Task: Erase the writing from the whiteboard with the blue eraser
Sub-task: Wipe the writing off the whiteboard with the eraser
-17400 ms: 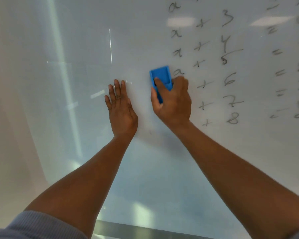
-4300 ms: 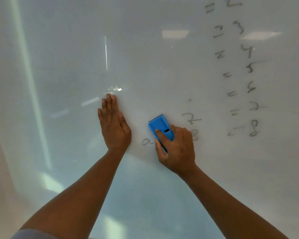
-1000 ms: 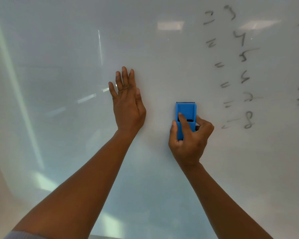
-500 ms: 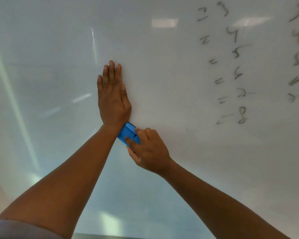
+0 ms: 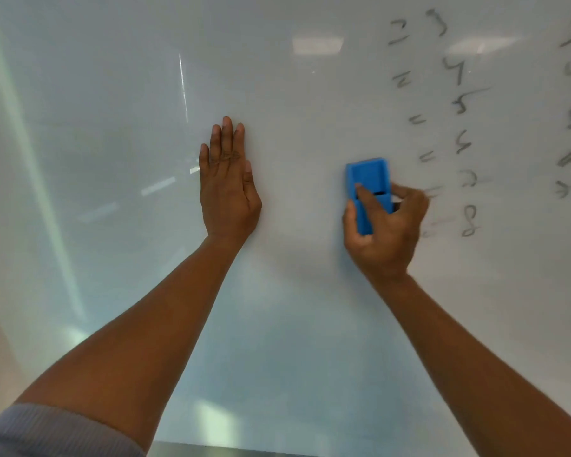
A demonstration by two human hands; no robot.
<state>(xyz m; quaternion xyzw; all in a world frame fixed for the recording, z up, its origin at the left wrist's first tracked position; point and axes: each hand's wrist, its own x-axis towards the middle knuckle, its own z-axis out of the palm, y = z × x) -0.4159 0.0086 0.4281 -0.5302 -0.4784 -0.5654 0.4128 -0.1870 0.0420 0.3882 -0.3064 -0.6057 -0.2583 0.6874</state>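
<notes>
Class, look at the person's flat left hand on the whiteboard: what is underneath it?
Only clean whiteboard shows around the left hand; no writing appears near it. The patch under the palm itself is covered, so any marks there cannot be seen.

Blurred writing (image 5: 462,103), cut off right.

Two bare forearms, left hand (image 5: 228,189) and right hand (image 5: 384,232) ungloved, pale grey ribbed knit sleeve (image 5: 47,433) pushed up the left arm, dark ring-like mark on a left finger
</notes>
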